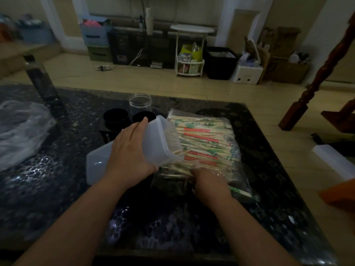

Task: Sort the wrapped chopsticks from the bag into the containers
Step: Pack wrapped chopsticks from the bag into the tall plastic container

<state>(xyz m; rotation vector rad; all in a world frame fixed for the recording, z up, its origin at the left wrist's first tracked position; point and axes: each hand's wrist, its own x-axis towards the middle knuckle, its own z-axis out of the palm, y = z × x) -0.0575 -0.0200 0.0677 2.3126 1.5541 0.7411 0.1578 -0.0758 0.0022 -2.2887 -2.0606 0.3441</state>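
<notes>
**At the counter's middle: a tub tipped toward the chopstick bag**

Over the dark speckled counter [57, 189] the left grip [132, 150] clasps a translucent plastic tub [163, 139]. The palm lies across its upturned wall, the fingers reach along that wall toward the far corner, and the thumb hooks the near lower corner. The tub is tilted on its side, its open mouth facing away from this grip toward the clear bag [238, 181]. A few chopstick ends show at the lip.

Just right of that grip the bag lies flat, packed with wrapped chopsticks [203, 141] in green-printed and red-orange sleeves. The tub's mouth rests against the pile.

The right grip [209, 179] is pushed into the bag's near opening. Its knuckles are up and its fingers [201, 167] are bent down under the plastic film onto the near ends of the chopsticks. The film and dim light hide whether they pinch any, so I cannot tell.

Beneath the left grip's wrist, and reaching out to its left, a second translucent tub [98, 164] lies on the counter. Beyond the left fingertips stand a clear round jar [140, 102] and two black round pieces [115, 117], close together. Well to the left of both grips a crumpled clear plastic bag [21, 131] sits on the counter.
</notes>
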